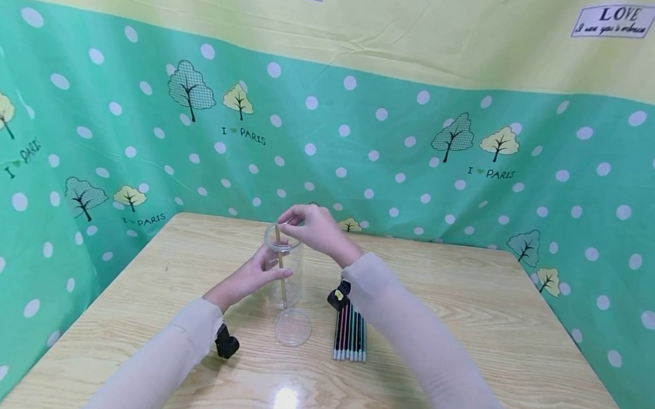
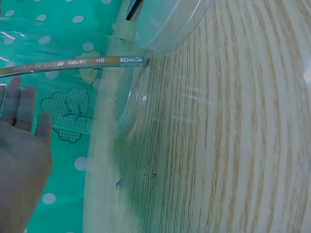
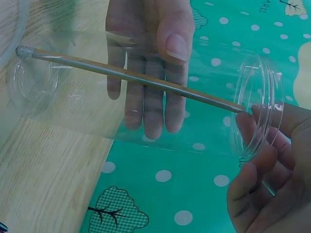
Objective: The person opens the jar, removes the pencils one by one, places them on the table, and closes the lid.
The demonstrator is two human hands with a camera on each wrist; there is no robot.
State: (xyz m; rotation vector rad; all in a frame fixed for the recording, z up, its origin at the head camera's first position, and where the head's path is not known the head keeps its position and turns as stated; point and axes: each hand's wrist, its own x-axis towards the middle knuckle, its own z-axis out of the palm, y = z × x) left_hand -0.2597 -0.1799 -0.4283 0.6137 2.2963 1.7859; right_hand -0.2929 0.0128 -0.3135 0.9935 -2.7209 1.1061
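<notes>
A clear plastic jar (image 1: 296, 264) stands uncapped on the table. My left hand (image 1: 256, 274) holds it from the left side, the thumb in front and the fingers behind the wall, as the right wrist view shows. A single brownish-gold HB pencil (image 3: 146, 80) slants inside the jar, its metal-banded end down at the base. At the jar's mouth, my right hand (image 1: 317, 230) pinches the pencil's upper end, with fingertips (image 3: 245, 124) inside the rim. The clear round lid (image 1: 293, 327) lies flat on the table in front of the jar.
Several dark and coloured pencils (image 1: 350, 339) lie side by side right of the lid, partly under my right forearm. Black wrist cameras hang below each wrist, the left one (image 1: 226, 344) close over the wooden table (image 1: 469, 303). A green dotted curtain (image 1: 366, 144) hangs behind.
</notes>
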